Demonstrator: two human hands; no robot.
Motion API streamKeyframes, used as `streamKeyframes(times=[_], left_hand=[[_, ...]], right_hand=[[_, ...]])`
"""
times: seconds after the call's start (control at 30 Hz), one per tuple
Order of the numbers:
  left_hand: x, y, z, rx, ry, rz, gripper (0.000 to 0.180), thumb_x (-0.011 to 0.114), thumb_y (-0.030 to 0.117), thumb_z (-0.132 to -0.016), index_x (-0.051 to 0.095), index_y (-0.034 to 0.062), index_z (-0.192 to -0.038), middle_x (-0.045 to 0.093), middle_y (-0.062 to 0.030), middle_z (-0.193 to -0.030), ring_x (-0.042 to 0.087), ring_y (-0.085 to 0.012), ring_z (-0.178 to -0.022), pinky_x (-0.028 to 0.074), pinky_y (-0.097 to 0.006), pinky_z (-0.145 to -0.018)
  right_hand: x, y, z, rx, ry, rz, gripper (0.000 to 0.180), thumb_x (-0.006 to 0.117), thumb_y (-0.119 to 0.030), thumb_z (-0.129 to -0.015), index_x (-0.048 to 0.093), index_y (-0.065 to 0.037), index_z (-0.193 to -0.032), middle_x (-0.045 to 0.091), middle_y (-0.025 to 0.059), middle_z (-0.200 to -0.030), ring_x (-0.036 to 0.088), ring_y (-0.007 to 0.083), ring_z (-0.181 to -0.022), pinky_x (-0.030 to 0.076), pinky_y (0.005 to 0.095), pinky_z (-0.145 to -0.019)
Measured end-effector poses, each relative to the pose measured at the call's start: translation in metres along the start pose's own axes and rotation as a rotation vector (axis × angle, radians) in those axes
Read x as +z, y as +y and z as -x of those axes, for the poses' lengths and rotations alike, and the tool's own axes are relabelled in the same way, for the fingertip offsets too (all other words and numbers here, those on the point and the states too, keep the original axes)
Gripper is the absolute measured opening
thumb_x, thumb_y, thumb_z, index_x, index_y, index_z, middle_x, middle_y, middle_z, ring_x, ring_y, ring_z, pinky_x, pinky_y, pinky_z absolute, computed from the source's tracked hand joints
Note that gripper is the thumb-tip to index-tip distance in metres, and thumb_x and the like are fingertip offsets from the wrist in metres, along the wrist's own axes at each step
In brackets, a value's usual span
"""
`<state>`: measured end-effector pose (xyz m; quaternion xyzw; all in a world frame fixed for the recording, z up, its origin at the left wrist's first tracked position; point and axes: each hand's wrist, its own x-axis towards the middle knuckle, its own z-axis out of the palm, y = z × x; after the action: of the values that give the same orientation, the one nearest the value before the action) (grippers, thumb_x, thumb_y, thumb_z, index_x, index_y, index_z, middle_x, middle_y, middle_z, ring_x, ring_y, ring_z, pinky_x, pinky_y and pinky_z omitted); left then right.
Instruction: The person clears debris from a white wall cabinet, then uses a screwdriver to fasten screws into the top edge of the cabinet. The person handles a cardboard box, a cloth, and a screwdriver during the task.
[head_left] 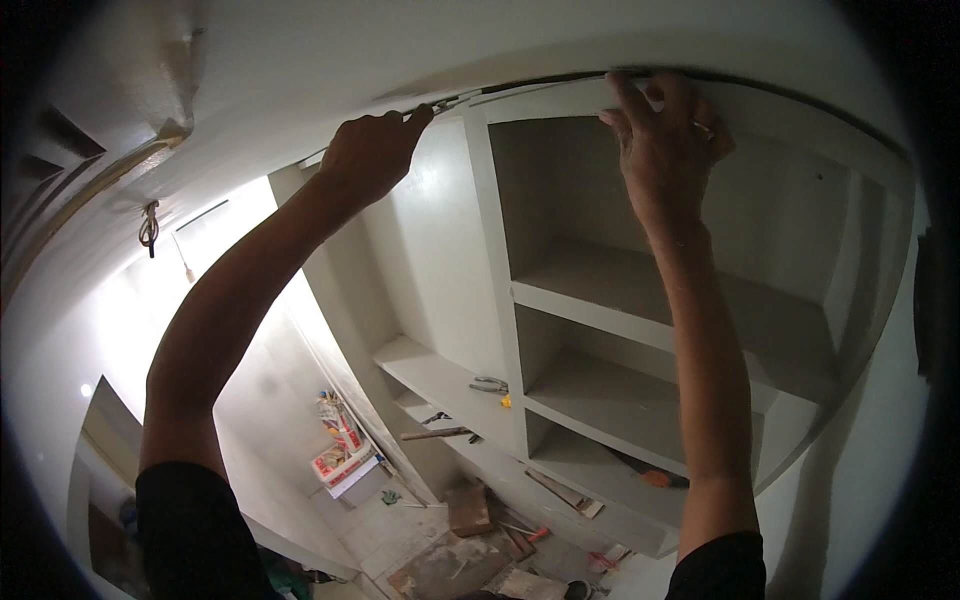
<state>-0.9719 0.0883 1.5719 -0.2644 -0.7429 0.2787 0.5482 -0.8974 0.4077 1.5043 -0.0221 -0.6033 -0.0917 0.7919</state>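
Observation:
Both my arms reach up to the top edge of a pale built-in shelf unit [505,250], where a dark narrow gap runs below the ceiling. My left hand [370,155] is closed in a fist at the upper left of the unit. A small thin metallic piece [446,104] shows just past its fingers, at the gap; what the fist holds is too hidden to name. Further right, my right hand [672,140] grips the unit's top rail [560,100], fingertips up at the gap and thumb lower on its front face.
Pliers [488,384] and a hammer-like tool [436,434] lie on the lower left shelves. An orange-handled tool [655,479] rests at lower right. Boards [469,510] and debris cover part of the floor. A red-and-white container [340,460] stands farther off. Looped wire [149,230] hangs from the ceiling.

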Motion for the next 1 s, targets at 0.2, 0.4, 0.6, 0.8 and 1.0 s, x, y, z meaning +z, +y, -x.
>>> streamKeyframes(times=[0.2, 0.4, 0.6, 0.8, 1.0], left_hand=[[0.014, 0.009, -0.017, 0.026, 0.060, -0.041, 0.035, 0.054, 0.013, -0.095, 0.059, 0.0061, -0.129, 0.069, -0.0139, -0.080, 0.071, -0.0265, -0.067, 0.059, -0.040, -0.056], [-0.028, 0.029, -0.004, -0.064, -0.009, -0.018, 0.027, 0.059, 0.011, -0.093, 0.059, 0.0050, -0.119, 0.067, -0.0125, -0.079, 0.071, -0.0262, -0.066, 0.058, -0.039, -0.055], [-0.065, 0.044, 0.081, -0.294, -0.034, 0.332, 0.026, 0.055, 0.013, -0.098, 0.058, 0.0072, -0.124, 0.069, -0.0148, -0.092, 0.071, -0.0349, -0.076, 0.058, -0.046, -0.066], [-0.034, 0.111, 0.247, -0.960, -0.110, 1.457, 0.019, 0.056, 0.020, -0.100, 0.058, 0.0033, -0.109, 0.062, -0.0060, -0.074, 0.058, -0.0158, -0.060, 0.045, -0.031, -0.054], [-0.038, 0.230, 0.347, -1.395, -0.574, 2.137, 0.015, 0.058, 0.019, -0.099, 0.059, 0.0047, -0.098, 0.060, -0.0041, -0.072, 0.050, -0.0110, -0.055, 0.038, -0.025, -0.047]], right_hand=[[-0.003, 0.002, 0.002, -0.008, -0.028, -0.009, 0.036, 0.074, -0.039, -0.088, 0.067, -0.033, -0.123, 0.054, -0.0018, -0.111, 0.050, 0.0207, -0.106, 0.033, 0.0492, -0.087], [-0.003, 0.008, -0.001, -0.044, -0.048, -0.007, 0.038, 0.075, -0.039, -0.088, 0.067, -0.034, -0.124, 0.053, -0.0026, -0.110, 0.049, 0.0200, -0.105, 0.032, 0.0479, -0.087], [-0.004, 0.008, 0.000, -0.047, -0.058, -0.024, 0.039, 0.075, -0.037, -0.089, 0.066, -0.033, -0.126, 0.054, -0.0020, -0.112, 0.049, 0.0202, -0.106, 0.032, 0.0472, -0.088], [0.003, -0.034, -0.007, -0.188, -0.013, -0.173, 0.036, 0.072, -0.029, -0.092, 0.066, -0.027, -0.127, 0.054, 0.0009, -0.114, 0.052, 0.0222, -0.107, 0.035, 0.0507, -0.091], [0.040, -0.061, -0.011, -0.229, -0.038, -0.143, 0.028, 0.068, -0.013, -0.087, 0.066, -0.017, -0.115, 0.058, 0.0053, -0.112, 0.057, 0.0253, -0.109, 0.039, 0.0546, -0.092]])
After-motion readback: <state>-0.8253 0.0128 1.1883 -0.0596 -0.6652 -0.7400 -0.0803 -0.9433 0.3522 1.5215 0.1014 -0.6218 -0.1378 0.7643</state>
